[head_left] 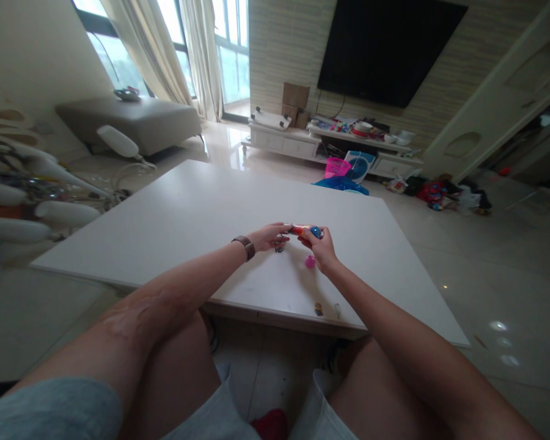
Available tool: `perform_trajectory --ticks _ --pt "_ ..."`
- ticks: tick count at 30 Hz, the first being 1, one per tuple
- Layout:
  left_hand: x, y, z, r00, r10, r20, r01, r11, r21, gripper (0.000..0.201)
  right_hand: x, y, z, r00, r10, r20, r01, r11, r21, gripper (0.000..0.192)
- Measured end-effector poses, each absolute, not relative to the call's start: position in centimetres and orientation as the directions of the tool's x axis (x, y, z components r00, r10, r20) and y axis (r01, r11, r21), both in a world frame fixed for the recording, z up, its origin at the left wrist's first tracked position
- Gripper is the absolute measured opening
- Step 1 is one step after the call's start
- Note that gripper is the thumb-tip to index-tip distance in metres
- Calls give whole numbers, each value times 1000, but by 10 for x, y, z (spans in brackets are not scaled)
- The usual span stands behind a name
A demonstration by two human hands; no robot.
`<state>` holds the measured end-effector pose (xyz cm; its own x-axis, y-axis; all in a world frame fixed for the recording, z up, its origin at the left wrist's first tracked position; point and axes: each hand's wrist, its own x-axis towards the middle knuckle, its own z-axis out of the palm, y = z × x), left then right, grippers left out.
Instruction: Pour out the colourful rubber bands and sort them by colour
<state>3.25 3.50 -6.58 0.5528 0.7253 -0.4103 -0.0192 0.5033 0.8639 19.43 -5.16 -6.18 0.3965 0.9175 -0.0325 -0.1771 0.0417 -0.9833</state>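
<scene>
Item: small multicoloured toy (305, 231), long axis left-right, pinched at its 2 ends between fingers of left hand (270, 236) and right hand (319, 247), held just above white table (187, 214), pink piece (310, 262) lying beneath.

I count two hands, my left hand (268, 236) and right hand (321, 249), on one colorful toy (305, 230). One pink bit (310, 261) and two tiny bits (318, 308) lie on one white table (187, 214).
</scene>
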Motion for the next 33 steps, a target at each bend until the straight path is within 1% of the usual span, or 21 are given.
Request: perform_trajectory --ticks 3,5,8,12,14,18,20,22,25,27,33 --pt "32 35 -66 635 658 -405 -47 556 830 33 194 -51 -61 397 916 -55 -232 42 -972 53" --pt "32 36 -66 660 639 -395 -54 564 824 34 195 -51 -60 389 918 -71 -265 38 -963 51" --pt "32 36 -68 644 665 -379 -50 531 846 34 195 -51 -60 375 923 -89 -286 24 -958 50" --pt "32 34 -65 567 722 -395 -24 495 869 29 194 -51 -61 383 920 -86 -258 17 -966 51" --pt "32 33 -63 545 732 -410 -13 496 868 28 194 -51 -61 388 918 -80 -239 17 -971 51" --pt "33 32 -61 584 700 -410 -57 540 840 31 194 -51 -59 385 920 -78 -252 23 -967 48" --pt "34 32 -60 633 669 -390 -85 560 824 33 195 -51 -57 387 919 -79 -272 31 -962 46" --pt "35 32 -59 657 662 -362 -96 549 831 33 195 -52 -56 389 918 -81 -279 33 -960 46" --pt "35 31 -58 615 716 -331 -113 495 862 30 194 -52 -56 382 920 -84 -269 23 -963 47" --pt "36 31 -59 571 750 -334 -120 479 870 31 193 -52 -57 381 921 -80 -254 21 -967 48" --pt "35 30 -63 445 807 -387 -77 465 882 45 192 -52 -60 415 909 -42 -189 41 -981 50"
